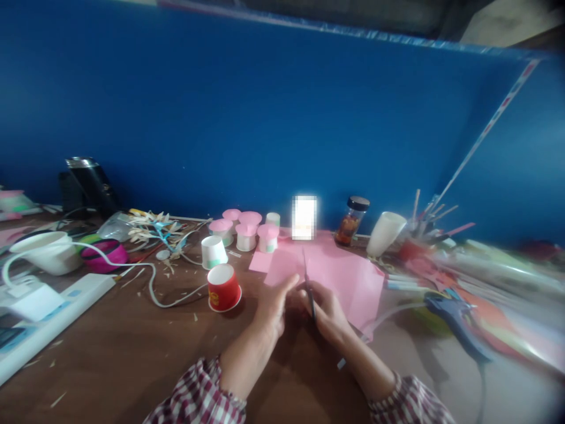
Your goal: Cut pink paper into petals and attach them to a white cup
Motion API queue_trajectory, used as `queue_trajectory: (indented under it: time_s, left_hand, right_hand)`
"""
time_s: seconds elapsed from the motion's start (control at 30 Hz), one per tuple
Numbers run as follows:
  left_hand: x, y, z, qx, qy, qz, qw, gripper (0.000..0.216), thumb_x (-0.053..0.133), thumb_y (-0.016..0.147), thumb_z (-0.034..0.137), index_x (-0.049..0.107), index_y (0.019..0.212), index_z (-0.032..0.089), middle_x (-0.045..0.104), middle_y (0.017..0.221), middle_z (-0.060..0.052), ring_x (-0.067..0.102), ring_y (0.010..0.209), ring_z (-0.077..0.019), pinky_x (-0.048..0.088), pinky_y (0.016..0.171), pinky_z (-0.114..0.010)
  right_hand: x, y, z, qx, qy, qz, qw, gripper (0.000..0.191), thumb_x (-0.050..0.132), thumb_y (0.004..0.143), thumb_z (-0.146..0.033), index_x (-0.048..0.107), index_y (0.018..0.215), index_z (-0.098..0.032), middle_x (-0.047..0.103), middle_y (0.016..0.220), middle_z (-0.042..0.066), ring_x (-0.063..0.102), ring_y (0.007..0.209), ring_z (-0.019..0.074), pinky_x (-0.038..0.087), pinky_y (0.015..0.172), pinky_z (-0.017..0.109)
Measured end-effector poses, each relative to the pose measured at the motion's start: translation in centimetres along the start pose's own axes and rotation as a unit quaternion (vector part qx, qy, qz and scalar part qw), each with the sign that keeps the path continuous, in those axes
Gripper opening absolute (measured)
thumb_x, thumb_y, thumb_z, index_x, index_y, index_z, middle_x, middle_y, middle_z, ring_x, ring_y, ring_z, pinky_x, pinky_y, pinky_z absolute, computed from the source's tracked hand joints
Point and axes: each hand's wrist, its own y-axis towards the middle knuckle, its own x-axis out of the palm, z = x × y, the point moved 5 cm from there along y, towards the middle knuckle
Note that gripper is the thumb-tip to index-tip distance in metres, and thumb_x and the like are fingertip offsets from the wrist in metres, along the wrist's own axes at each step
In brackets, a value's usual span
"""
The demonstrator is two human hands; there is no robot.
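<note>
My right hand [326, 309] is closed around a pair of scissors [310, 294], whose blades point away from me over pink paper. Facing it, my left hand [270, 309] pinches a piece of pink paper [282, 266] with the thumb on top; its other fingers are partly hidden. The scissor blades are beside this piece; whether they are apart is too blurred to tell. Under and behind lies a larger pink sheet [353, 282]. To the left of my left hand a red paper cup [223, 288] stands upside down or upright, I cannot tell which.
Several small cups with pink tops [246, 235] and a white cup [214, 253] stand behind. A lit screen [304, 218], a dark-lidded jar [352, 222] and a white tumbler [385, 234] line the blue wall. A glue gun [457, 321] lies right, a power strip [66, 318] left.
</note>
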Motion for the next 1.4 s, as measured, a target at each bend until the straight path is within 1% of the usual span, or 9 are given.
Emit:
queue_trajectory:
  time_s: [0.1,0.23,0.33,0.47,0.7,0.93,1.17,1.3,1.4]
  left_hand:
    - [-0.05,0.04,-0.02,-0.004,-0.003,0.006,1.000,0.021,0.078,0.058,0.021,0.065,0.068,0.007,0.065,0.053,-0.006,0.058,0.040,-0.0153,0.045,0.036,-0.024]
    - [-0.09,0.20,-0.19,-0.002,0.010,-0.002,1.000,0.020,0.077,0.058,0.022,0.064,0.063,0.008,0.061,0.047,-0.005,0.056,0.038,-0.0163,0.045,0.036,-0.026]
    - [-0.02,0.22,-0.28,0.002,0.016,-0.016,1.000,0.022,0.078,0.058,0.024,0.064,0.063,0.008,0.062,0.048,-0.007,0.058,0.039,-0.0178,0.047,0.038,-0.027]
    - [-0.08,0.17,-0.15,0.012,0.023,-0.011,1.000,0.022,0.079,0.058,0.023,0.065,0.066,0.007,0.065,0.054,-0.009,0.060,0.043,-0.0191,0.047,0.039,-0.027]
    - [-0.18,0.34,-0.02,0.026,0.030,-0.009,0.999,0.025,0.079,0.057,0.022,0.068,0.073,0.006,0.068,0.058,-0.009,0.062,0.045,-0.0194,0.048,0.040,-0.027]
    - [-0.36,0.86,-0.24,0.033,0.022,-0.022,0.999,0.032,0.080,0.057,0.023,0.069,0.081,0.006,0.071,0.069,-0.011,0.067,0.057,-0.0222,0.054,0.050,-0.029]
    - [-0.38,0.74,-0.28,0.017,0.031,-0.023,0.999,0.027,0.080,0.057,0.024,0.068,0.073,0.005,0.069,0.062,-0.012,0.065,0.051,-0.0215,0.051,0.045,-0.029]
    - [-0.13,0.62,-0.19,0.016,0.030,-0.042,0.999,0.025,0.079,0.058,0.023,0.068,0.071,0.005,0.069,0.062,-0.013,0.066,0.052,-0.0231,0.052,0.047,-0.030]
    - [-0.19,0.72,-0.18,0.017,0.035,-0.042,0.998,0.026,0.079,0.058,0.024,0.068,0.071,0.004,0.069,0.062,-0.014,0.065,0.051,-0.0241,0.053,0.048,-0.032]
  right_hand:
    - [-0.08,0.01,-0.04,-0.009,-0.011,0.003,1.000,0.028,0.063,0.081,-0.043,0.060,0.084,-0.016,0.055,0.063,-0.001,0.052,0.058,0.0139,0.043,0.053,0.023]
    - [-0.10,0.00,0.14,-0.011,-0.004,-0.003,1.000,0.028,0.063,0.082,-0.042,0.061,0.089,-0.015,0.055,0.064,-0.001,0.052,0.059,0.0143,0.044,0.054,0.024]
    - [-0.09,0.03,0.34,-0.009,0.009,-0.006,1.000,0.027,0.063,0.083,-0.042,0.061,0.090,-0.016,0.057,0.066,-0.001,0.053,0.062,0.0146,0.046,0.055,0.024]
    - [-0.12,0.07,0.31,-0.009,0.014,-0.004,1.000,0.026,0.063,0.083,-0.041,0.061,0.091,-0.016,0.056,0.066,-0.001,0.053,0.062,0.0145,0.045,0.055,0.023]
    - [-0.21,-0.06,-0.04,-0.012,0.009,-0.006,1.000,0.028,0.064,0.082,-0.041,0.062,0.090,-0.014,0.053,0.064,-0.002,0.050,0.059,0.0133,0.042,0.053,0.023]
    - [-0.26,-0.01,-0.23,-0.010,0.002,-0.003,1.000,0.028,0.063,0.082,-0.041,0.062,0.089,-0.014,0.052,0.062,-0.002,0.049,0.057,0.0129,0.040,0.052,0.023]
    - [-0.21,0.00,0.03,-0.010,0.020,-0.013,1.000,0.025,0.063,0.083,-0.039,0.060,0.087,-0.015,0.050,0.063,-0.003,0.049,0.059,0.0128,0.041,0.053,0.023]
    - [-0.33,0.05,0.25,-0.012,0.018,-0.018,1.000,0.024,0.064,0.082,-0.039,0.058,0.084,-0.016,0.051,0.064,-0.003,0.049,0.061,0.0128,0.041,0.054,0.022]
    - [-0.46,0.07,0.35,-0.006,0.012,-0.016,1.000,0.023,0.063,0.083,-0.039,0.058,0.085,-0.016,0.051,0.064,-0.003,0.049,0.060,0.0127,0.041,0.053,0.022]
